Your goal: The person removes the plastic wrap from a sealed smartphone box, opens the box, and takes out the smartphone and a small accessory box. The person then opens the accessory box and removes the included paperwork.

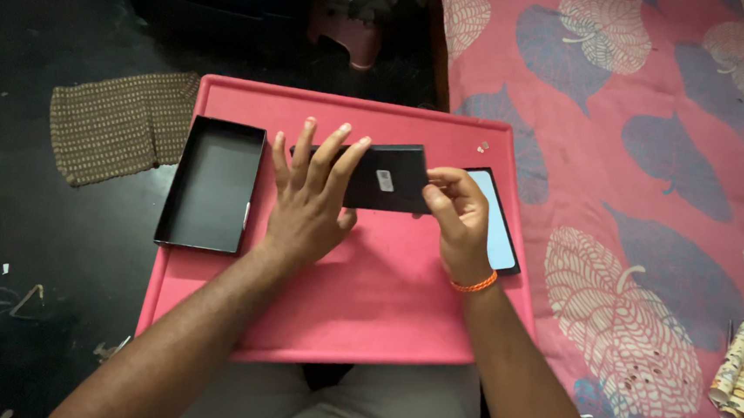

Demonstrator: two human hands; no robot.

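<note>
The black box (387,177), flat, matte and marked with a small pale sticker, is partly hidden at both ends by the hands, and it covers part of the pale-screened phone (497,226) lying behind it. It is held above the pink tray (365,313). The left hand (310,198) lies against its left end with fingers spread, the right hand (458,219) pinches its right edge, and an open black lid (212,185) rests well to the left.

Both hands raised mid-frame: left hand (310,198) flat, fingers spread; right hand (457,213) pinching, fingers curled.

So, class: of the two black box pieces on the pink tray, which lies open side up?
The shallow black box half at the tray's left edge, untouched; the other black piece is held in both hands.
</note>
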